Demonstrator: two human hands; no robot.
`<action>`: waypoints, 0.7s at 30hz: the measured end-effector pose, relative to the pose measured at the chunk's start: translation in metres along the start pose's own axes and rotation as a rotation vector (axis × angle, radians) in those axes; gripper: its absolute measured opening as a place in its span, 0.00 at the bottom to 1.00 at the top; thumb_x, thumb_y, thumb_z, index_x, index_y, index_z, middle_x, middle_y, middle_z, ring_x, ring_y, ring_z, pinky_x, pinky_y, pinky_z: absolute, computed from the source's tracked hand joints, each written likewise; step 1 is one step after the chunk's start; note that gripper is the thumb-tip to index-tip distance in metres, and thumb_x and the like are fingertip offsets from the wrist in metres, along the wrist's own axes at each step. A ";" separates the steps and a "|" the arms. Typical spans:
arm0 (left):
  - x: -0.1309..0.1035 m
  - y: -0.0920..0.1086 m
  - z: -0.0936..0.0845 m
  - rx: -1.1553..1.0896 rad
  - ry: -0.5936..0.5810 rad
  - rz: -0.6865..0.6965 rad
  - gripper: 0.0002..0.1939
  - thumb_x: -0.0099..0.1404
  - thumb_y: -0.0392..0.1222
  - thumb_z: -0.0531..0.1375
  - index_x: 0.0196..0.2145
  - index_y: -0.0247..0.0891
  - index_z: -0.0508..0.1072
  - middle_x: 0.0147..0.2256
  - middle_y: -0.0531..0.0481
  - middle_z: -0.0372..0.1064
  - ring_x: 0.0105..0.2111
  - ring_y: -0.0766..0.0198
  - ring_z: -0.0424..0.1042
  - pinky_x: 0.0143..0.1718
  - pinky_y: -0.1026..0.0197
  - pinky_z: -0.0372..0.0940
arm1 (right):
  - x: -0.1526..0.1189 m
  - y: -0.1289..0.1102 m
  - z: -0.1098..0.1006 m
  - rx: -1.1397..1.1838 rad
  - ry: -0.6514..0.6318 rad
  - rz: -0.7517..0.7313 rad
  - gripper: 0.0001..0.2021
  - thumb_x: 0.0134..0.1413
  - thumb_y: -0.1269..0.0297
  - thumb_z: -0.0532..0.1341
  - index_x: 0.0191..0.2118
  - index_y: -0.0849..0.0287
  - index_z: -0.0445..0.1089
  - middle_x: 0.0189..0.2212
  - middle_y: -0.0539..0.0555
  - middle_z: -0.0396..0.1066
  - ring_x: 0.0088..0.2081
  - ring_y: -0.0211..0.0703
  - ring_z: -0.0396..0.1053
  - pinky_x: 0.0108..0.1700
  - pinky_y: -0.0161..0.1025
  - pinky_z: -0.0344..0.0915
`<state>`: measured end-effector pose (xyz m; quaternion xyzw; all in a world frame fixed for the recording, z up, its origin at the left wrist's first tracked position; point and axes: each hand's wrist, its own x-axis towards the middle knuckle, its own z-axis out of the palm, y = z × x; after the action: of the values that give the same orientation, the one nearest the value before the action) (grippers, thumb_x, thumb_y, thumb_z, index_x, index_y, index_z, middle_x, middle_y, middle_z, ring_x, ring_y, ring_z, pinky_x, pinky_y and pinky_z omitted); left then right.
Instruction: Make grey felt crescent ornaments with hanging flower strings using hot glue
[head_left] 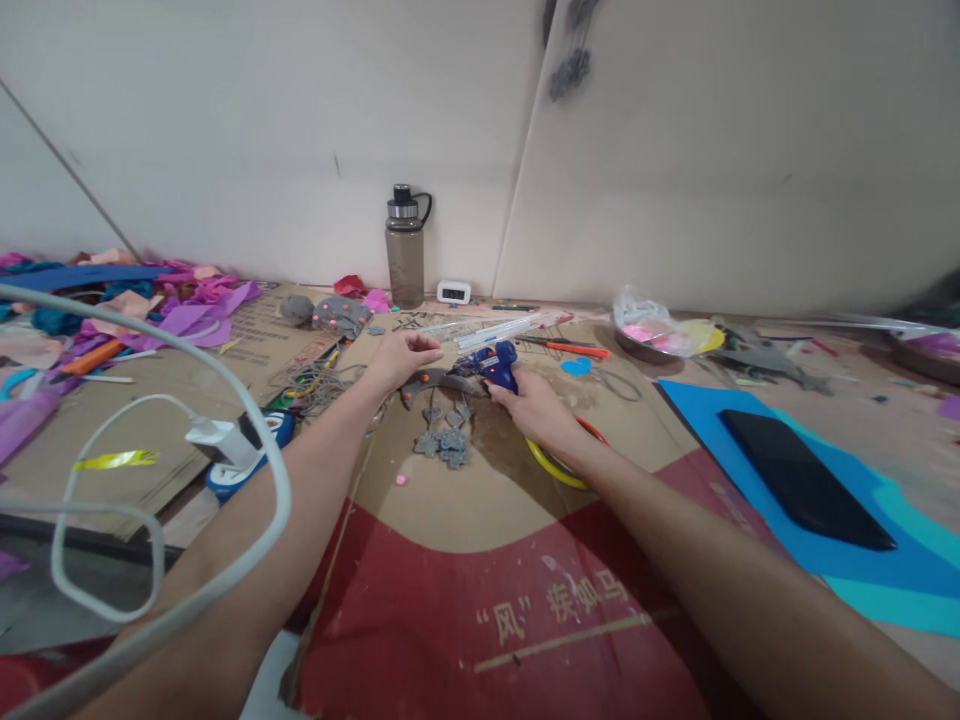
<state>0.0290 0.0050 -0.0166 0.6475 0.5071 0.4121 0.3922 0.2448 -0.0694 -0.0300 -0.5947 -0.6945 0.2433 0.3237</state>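
My right hand [529,397] is closed round a blue glue gun [487,366], whose nozzle points left. A grey curved piece with orange dots [442,380] lies on the cardboard beneath the gun. My left hand [405,360] is at the left end of that piece, thumb and fingers drawn together; what they hold, if anything, is too small to tell. Grey flower-like pieces [444,446] hang below the curved piece on thin strands. A small pink ball [400,480] lies on the cardboard just below them.
A bottle [406,250] and small clock [454,292] stand by the wall. White cable [281,490] loops across the left, near a power strip [251,455]. Glue sticks [502,330] lie behind my hands. A black phone [802,480] rests on blue sheets at right.
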 end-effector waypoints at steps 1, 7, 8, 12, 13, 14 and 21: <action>0.000 0.000 0.000 0.001 -0.004 -0.001 0.13 0.47 0.46 0.68 0.27 0.36 0.73 0.25 0.53 0.69 0.24 0.69 0.63 0.27 0.64 0.59 | 0.000 -0.001 0.000 -0.003 0.000 -0.001 0.14 0.55 0.60 0.55 0.46 0.60 0.65 0.42 0.59 0.71 0.42 0.49 0.68 0.47 0.45 0.61; 0.001 -0.002 0.000 0.003 -0.008 0.001 0.12 0.47 0.45 0.68 0.28 0.36 0.73 0.25 0.52 0.70 0.25 0.68 0.64 0.27 0.64 0.59 | -0.002 -0.006 -0.004 -0.044 -0.004 0.011 0.11 0.56 0.61 0.55 0.43 0.60 0.65 0.41 0.60 0.71 0.41 0.50 0.68 0.44 0.45 0.61; 0.000 -0.002 0.000 0.006 -0.006 0.002 0.12 0.47 0.45 0.68 0.27 0.36 0.73 0.25 0.52 0.70 0.25 0.68 0.64 0.27 0.64 0.59 | -0.003 -0.006 -0.004 -0.051 -0.003 0.009 0.11 0.56 0.60 0.55 0.42 0.59 0.65 0.40 0.60 0.71 0.40 0.50 0.68 0.43 0.45 0.62; -0.001 -0.001 0.000 0.009 -0.001 0.002 0.12 0.47 0.45 0.67 0.28 0.36 0.74 0.25 0.52 0.70 0.25 0.68 0.64 0.27 0.64 0.59 | -0.003 -0.004 -0.003 -0.084 -0.005 0.013 0.11 0.56 0.59 0.55 0.41 0.59 0.65 0.38 0.60 0.72 0.38 0.50 0.68 0.41 0.44 0.62; -0.001 0.000 0.000 0.007 0.000 -0.001 0.12 0.47 0.44 0.67 0.28 0.36 0.74 0.25 0.52 0.70 0.25 0.68 0.64 0.27 0.64 0.59 | -0.003 -0.004 -0.003 -0.088 -0.006 0.012 0.11 0.56 0.59 0.55 0.42 0.58 0.65 0.38 0.60 0.72 0.39 0.50 0.68 0.41 0.44 0.62; -0.001 0.000 0.000 0.005 0.001 -0.005 0.11 0.47 0.44 0.67 0.27 0.36 0.74 0.25 0.52 0.70 0.25 0.68 0.64 0.27 0.64 0.60 | -0.003 -0.004 -0.004 -0.094 -0.008 0.006 0.11 0.56 0.59 0.55 0.43 0.58 0.65 0.39 0.60 0.72 0.39 0.51 0.69 0.42 0.44 0.61; -0.003 0.004 0.000 -0.009 -0.014 -0.014 0.09 0.48 0.42 0.67 0.26 0.35 0.74 0.24 0.53 0.69 0.23 0.70 0.63 0.26 0.65 0.59 | -0.005 -0.015 -0.013 -0.189 -0.033 -0.029 0.11 0.57 0.58 0.56 0.41 0.58 0.66 0.39 0.62 0.72 0.39 0.53 0.69 0.38 0.43 0.60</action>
<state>0.0299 0.0010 -0.0128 0.6451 0.5070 0.4071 0.4013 0.2449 -0.0779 -0.0112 -0.6083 -0.7281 0.1818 0.2583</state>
